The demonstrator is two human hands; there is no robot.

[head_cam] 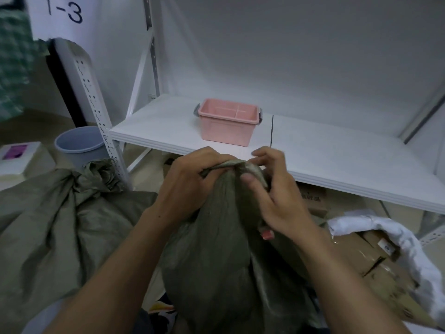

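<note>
Head view: the white board shelf point(337, 165) spans the back. In front of it and lower stands the olive-green woven plastic sack point(216, 261), its long axis rising towards the shelf edge. A small pink plastic bin point(228, 121) sits on the shelf beyond. The left hand point(185, 186) grips the sack from the left, fingers curled tight. The right hand point(277, 196) pinches the gathered neck point(231, 167) between thumb and bent fingers. Both are equally near, so the mouth probably opens upward between them.

The olive-green sack point(221, 249) stood upright and bulging below the shelf's front edge, its crumpled neck gathered tight at the top.
</note>
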